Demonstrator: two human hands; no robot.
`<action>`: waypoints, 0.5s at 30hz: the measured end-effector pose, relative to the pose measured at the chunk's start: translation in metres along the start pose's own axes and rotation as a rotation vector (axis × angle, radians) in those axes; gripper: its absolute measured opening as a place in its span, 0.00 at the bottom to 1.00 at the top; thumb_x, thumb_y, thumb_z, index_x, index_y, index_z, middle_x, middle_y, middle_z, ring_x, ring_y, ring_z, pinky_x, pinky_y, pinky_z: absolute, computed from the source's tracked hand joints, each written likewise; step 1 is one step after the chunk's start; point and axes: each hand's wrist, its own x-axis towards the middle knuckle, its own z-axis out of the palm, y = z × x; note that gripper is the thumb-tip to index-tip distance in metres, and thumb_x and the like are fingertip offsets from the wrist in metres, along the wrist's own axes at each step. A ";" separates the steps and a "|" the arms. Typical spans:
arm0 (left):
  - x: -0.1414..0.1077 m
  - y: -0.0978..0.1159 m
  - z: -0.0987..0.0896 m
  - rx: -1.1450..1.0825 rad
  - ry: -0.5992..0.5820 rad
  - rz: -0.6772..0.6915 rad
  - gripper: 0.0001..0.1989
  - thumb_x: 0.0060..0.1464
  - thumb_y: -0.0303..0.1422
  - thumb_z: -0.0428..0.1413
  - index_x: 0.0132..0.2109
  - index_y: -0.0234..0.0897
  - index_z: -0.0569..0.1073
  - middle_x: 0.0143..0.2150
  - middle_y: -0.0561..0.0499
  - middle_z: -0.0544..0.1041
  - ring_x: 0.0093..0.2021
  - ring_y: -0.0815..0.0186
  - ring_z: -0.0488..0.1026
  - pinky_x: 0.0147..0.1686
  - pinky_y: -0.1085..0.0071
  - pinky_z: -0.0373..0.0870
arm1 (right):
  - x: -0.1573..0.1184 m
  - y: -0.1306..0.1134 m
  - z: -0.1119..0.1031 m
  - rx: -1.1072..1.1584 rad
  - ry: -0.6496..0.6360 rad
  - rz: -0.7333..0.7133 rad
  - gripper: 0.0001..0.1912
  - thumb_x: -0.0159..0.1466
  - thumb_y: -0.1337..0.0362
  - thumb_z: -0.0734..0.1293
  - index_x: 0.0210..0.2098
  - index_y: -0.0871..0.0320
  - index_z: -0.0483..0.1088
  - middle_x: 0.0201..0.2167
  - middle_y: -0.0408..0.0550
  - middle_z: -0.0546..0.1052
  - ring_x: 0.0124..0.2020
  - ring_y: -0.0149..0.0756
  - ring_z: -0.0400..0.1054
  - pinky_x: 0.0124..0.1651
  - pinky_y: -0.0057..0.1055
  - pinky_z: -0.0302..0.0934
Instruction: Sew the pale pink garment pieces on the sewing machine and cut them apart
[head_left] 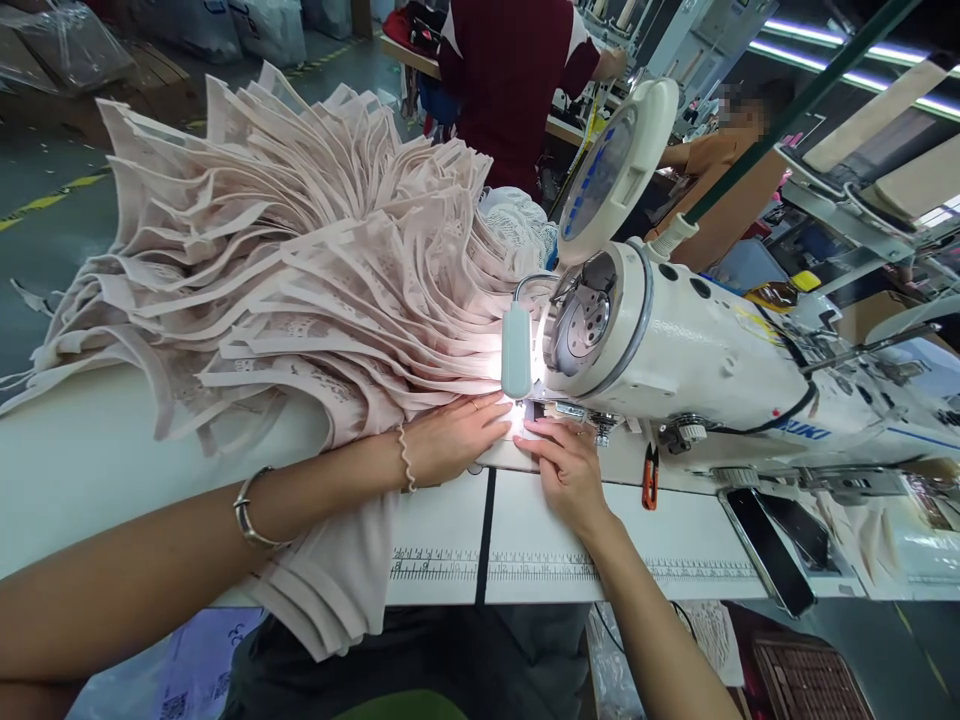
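Note:
A white sewing machine [675,340] stands over the table, its small lamp [515,350] lighting the needle area. My left hand [454,438] lies flat on pale pink fabric just left of the needle, fingers stretched toward it. Close by on the right, my right hand [566,465] rests with its fingers spread on the work beneath the machine head. The small piece under the fingertips is washed out by glare. A big heap of pale pink garments [337,250] covers the table behind my left arm, and some layers hang over the front edge.
Orange thread snips [650,477] and a phone [769,550] lie right of my right hand. A ruler strip [540,567] runs along the table's front edge. A round magnifier [615,175] rises above the machine head. Two people sit farther back.

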 end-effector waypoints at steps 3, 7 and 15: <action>0.002 0.001 -0.004 0.017 -0.008 0.005 0.19 0.56 0.16 0.46 0.53 0.32 0.68 0.62 0.39 0.68 0.66 0.56 0.61 0.58 0.59 0.68 | 0.001 0.000 0.000 -0.013 0.010 -0.036 0.20 0.63 0.77 0.59 0.39 0.50 0.79 0.43 0.44 0.81 0.48 0.37 0.73 0.50 0.39 0.68; 0.003 0.000 -0.006 0.029 -0.012 0.006 0.20 0.55 0.15 0.47 0.53 0.32 0.68 0.62 0.39 0.68 0.64 0.56 0.63 0.57 0.60 0.69 | 0.001 0.000 0.001 -0.010 0.009 -0.054 0.20 0.62 0.77 0.59 0.40 0.52 0.78 0.44 0.45 0.81 0.48 0.38 0.73 0.50 0.39 0.68; 0.015 0.000 -0.009 0.054 -0.055 -0.103 0.06 0.63 0.26 0.50 0.44 0.35 0.71 0.55 0.43 0.73 0.44 0.61 0.74 0.38 0.67 0.72 | 0.003 0.001 0.003 -0.090 -0.034 -0.016 0.22 0.59 0.77 0.57 0.43 0.53 0.76 0.48 0.46 0.79 0.49 0.37 0.72 0.48 0.36 0.67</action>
